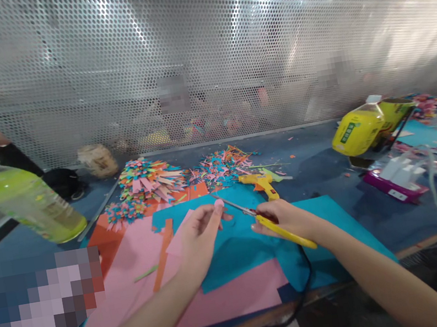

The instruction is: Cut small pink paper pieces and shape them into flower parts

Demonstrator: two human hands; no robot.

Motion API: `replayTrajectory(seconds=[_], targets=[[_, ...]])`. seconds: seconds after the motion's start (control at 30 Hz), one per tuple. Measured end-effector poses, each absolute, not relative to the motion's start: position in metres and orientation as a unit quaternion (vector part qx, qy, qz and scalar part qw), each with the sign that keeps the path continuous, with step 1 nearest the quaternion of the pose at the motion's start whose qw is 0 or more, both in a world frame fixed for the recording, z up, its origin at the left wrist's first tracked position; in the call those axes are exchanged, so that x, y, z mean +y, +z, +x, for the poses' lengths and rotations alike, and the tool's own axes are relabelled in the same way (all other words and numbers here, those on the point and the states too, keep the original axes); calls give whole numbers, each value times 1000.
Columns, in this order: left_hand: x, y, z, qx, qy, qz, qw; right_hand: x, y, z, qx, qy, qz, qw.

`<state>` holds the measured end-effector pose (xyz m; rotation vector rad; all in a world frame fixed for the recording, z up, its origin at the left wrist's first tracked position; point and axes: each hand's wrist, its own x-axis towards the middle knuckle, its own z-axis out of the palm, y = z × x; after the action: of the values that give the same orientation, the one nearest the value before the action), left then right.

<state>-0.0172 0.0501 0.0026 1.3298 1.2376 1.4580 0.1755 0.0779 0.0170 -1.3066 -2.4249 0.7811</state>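
My left hand (202, 230) pinches a small pink paper piece (219, 204) between thumb and fingers. In my right hand (286, 219) is a pair of scissors (286, 232) with yellow handles. Their blades point left and upward, and the tips are close to the pink piece; whether they touch I cannot tell. Beneath both hands lie blue paper sheets (243, 262) and pink sheets (124, 277). An orange paper strip (165, 250) and a small green strip (146, 273) rest left of my left hand. Just behind the scissors lies a yellow glue gun (261, 183).
Fringed multicoloured paper pieces (150, 180) and a heap of paper scraps (223, 167) lie at the back. A green drink bottle (26, 201) leans at left. On the right are a yellow bottle (357, 129) and a purple power strip (394, 191). A perforated metal panel (201, 60) closes the back.
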Motion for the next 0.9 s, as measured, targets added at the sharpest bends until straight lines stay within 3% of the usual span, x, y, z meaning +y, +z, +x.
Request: replayTrajectory(seconds=[0.9], targets=[[46,6,-19,474,560,555,392,86,18,180,-830,280,-459,148]])
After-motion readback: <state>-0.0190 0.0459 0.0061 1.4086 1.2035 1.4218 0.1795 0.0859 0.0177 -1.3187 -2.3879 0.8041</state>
